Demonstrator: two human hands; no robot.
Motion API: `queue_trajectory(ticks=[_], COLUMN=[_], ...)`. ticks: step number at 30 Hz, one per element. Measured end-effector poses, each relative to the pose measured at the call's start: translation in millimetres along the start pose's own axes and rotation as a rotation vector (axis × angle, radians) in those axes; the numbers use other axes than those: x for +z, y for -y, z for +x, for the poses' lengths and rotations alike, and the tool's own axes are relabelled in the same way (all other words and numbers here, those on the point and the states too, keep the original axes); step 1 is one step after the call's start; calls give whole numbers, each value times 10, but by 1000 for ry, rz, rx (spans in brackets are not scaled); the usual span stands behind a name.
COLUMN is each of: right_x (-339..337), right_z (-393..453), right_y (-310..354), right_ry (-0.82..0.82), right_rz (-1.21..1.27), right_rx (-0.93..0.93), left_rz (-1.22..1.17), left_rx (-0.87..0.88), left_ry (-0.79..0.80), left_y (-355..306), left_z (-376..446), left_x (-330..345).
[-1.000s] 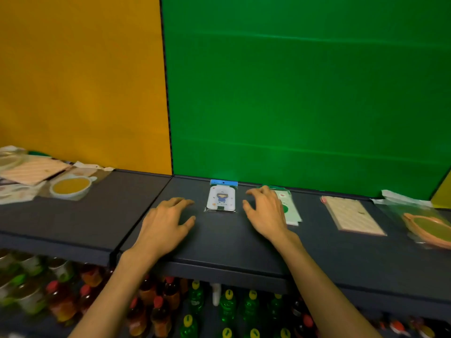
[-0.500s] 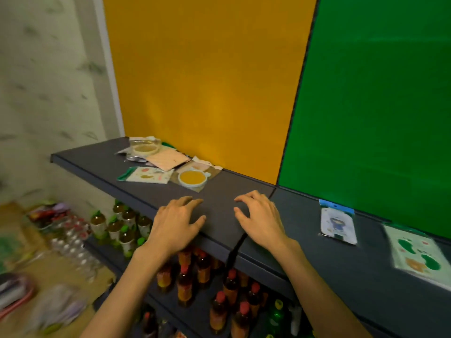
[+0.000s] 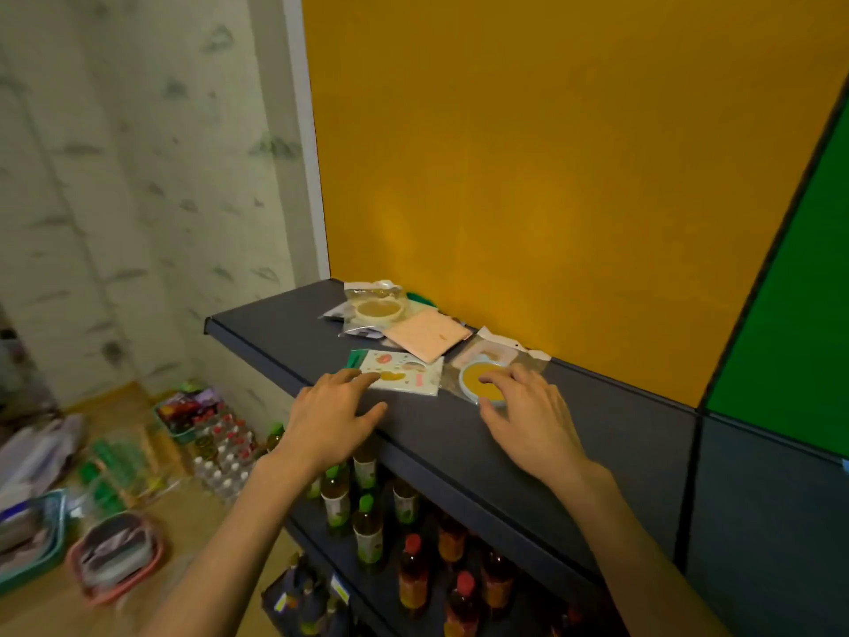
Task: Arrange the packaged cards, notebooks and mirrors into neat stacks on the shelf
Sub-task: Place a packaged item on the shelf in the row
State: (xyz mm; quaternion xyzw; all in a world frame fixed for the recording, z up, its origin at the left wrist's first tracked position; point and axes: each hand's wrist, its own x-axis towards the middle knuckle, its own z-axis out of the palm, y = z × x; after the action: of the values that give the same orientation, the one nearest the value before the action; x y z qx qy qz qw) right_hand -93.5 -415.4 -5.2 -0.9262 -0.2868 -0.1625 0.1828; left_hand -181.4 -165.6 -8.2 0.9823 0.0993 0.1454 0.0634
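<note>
A loose pile of packaged goods lies at the left end of the dark shelf (image 3: 597, 434). Nearest me is a white packaged card (image 3: 406, 378) with coloured shapes. My left hand (image 3: 331, 420) hovers open at its left edge, fingertips reaching the packet. To the right lies a round yellow mirror (image 3: 478, 383) in clear wrap, and my right hand (image 3: 533, 416) is spread over its near side, fingers relaxed. Behind them lie a pink notebook (image 3: 427, 335) and a second wrapped round mirror (image 3: 379, 310). Neither hand holds anything.
A yellow panel (image 3: 551, 177) and a green panel (image 3: 790, 314) back the shelf. Rows of bottles (image 3: 367, 526) stand on the lower shelf. On the floor at left lie baskets (image 3: 115, 554) and packs of small bottles (image 3: 225, 452).
My view has swung left from the middle of the shelf to its left end. Both hands moved left along the shelf and now reach the card and the yellow mirror.
</note>
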Motion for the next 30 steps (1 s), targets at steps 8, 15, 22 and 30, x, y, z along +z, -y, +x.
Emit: queue_trajectory(ticks=[8, 15, 22, 30], right_x=[289, 499, 607, 689], right_z=[717, 1006, 1071, 890], right_y=[188, 229, 206, 261], right_ry=[-22, -1, -43, -32], right_rz=[-31, -89, -163, -261], right_rx=[69, 170, 367, 656], left_rz=[-27, -82, -126, -85], left_rx=[63, 125, 271, 357], left_ry=[-15, 4, 31, 129], left_y=[487, 685, 673, 580], left_z=[777, 1361, 1962, 2210], left_x=[-29, 126, 325, 628])
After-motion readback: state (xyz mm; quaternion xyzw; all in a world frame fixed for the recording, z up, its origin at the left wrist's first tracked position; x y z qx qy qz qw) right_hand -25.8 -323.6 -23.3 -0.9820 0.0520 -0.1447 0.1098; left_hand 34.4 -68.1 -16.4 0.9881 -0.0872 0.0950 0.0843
